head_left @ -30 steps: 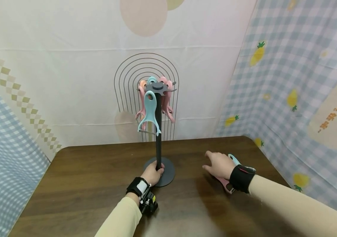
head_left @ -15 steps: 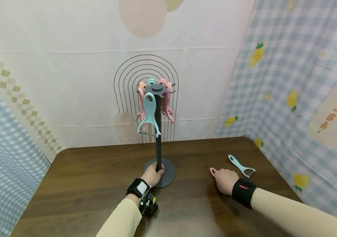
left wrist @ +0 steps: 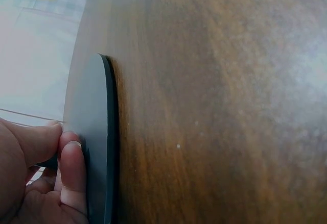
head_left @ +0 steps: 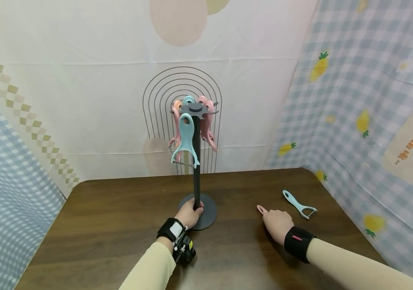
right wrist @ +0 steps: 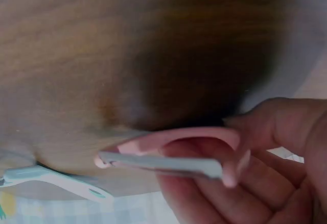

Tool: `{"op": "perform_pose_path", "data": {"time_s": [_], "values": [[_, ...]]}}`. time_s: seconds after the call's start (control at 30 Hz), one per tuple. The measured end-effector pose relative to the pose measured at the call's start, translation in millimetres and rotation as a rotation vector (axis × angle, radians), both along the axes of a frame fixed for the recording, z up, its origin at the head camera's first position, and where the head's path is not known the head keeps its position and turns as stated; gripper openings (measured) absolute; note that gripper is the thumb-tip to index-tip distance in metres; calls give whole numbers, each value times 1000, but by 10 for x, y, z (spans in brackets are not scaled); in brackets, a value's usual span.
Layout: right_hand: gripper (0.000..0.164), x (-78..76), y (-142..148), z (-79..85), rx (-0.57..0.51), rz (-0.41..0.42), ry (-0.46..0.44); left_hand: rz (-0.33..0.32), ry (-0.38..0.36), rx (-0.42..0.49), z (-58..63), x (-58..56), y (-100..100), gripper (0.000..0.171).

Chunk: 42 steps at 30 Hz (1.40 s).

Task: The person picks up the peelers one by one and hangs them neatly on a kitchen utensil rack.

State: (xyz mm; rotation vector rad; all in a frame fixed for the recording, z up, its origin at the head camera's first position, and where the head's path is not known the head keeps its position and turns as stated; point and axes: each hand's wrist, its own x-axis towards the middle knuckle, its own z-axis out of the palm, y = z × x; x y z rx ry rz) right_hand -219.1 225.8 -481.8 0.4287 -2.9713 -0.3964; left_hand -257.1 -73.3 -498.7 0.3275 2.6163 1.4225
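Observation:
My left hand (head_left: 189,214) grips the black post (head_left: 196,173) of a stand just above its round grey base (head_left: 208,215); in the left wrist view the thumb and fingers close round the post beside the base (left wrist: 97,132). In my right hand (head_left: 278,225) is a pink peeler (head_left: 262,209), its handle end poking out past the fingers. The right wrist view shows the peeler's forked head and metal blade (right wrist: 163,164) against the curled fingers. A light blue peeler (head_left: 298,204) lies on the table just beyond the right hand.
Several peelers hang from the stand's grey top (head_left: 195,108), a light blue peeler (head_left: 186,137) in front and pink peelers (head_left: 207,125) at the right. Behind the brown table (head_left: 119,225) is a white patterned cloth (head_left: 101,100); a checked cloth (head_left: 337,121) hangs at the right.
My right hand has come down on the pink peeler and taken hold of it, drawing back from the light blue peeler, which now shows whole. The left hand stays on the post.

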Motion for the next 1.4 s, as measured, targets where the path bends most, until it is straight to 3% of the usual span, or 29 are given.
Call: {"op": "perform_pose_path", "data": {"time_s": [0.43, 0.63, 0.73, 0.8, 0.97, 1.1, 1.27, 1.4], "values": [[12, -440, -7, -30, -156, 40, -4, -16, -14, 5, -42, -70, -15, 8], [10, -592, -2, 81, -331, 114, -82, -11, 6, -10, -60, -84, 0, 7], [6, -627, -70, 268, -452, 135, -89, -12, -5, -13, -66, -44, 0, 8], [6, -631, -147, 477, -538, 160, -41, -14, -12, -11, -43, -20, -1, 9], [15, -540, -408, 1120, -712, 273, 171, -17, -7, -11, -27, -25, -1, 9], [17, -458, -603, 1520, -819, 356, 319, -12, -7, -20, -49, -43, -2, 9], [16, -402, -784, 1848, -913, 434, 498, -11, 12, -26, -24, -44, -11, 9], [16, -363, -903, 2002, -963, 468, 538, -11, 12, -28, -14, -38, -7, 9]]}}
